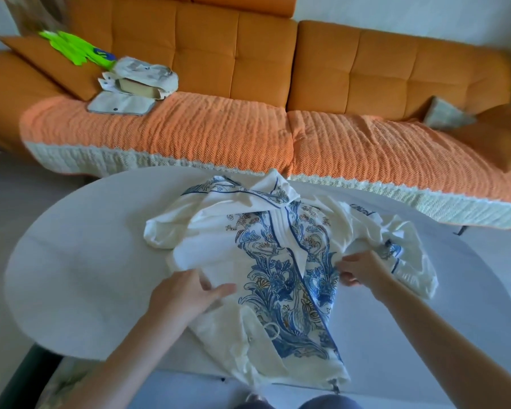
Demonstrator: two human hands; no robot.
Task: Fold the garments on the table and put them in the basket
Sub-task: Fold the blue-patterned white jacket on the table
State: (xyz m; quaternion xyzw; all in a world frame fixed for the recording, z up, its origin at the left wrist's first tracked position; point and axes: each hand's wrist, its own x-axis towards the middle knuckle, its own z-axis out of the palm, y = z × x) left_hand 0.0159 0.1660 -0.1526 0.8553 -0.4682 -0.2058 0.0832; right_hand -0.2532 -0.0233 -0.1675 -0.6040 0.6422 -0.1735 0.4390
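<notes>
— Where's the garment (278, 261)?

— Middle of the frame, spread on the white oval table (86, 261). It is a white piece with a blue floral print running down its centre. One sleeve is bunched toward the left and the other is crumpled at the right. Its lower end hangs over the table's near edge at the bottom of the frame.

— And the hands?

— The left hand (186, 293) is at lower centre-left, lying on the plain white part of the cloth with its fingers fairly straight and the thumb out. The right hand (363, 268) is right of centre, just beside the printed panel — its fingers are curled in, pinching a fold of the fabric.

— Anything behind?

— An orange sofa (366, 63) fills the top of the frame, and a textured orange throw (189, 134) covers its seat. At the upper left a bright green item (71, 47) and a pale bundle (145, 78) sit on it — I can't tell what they are.
</notes>
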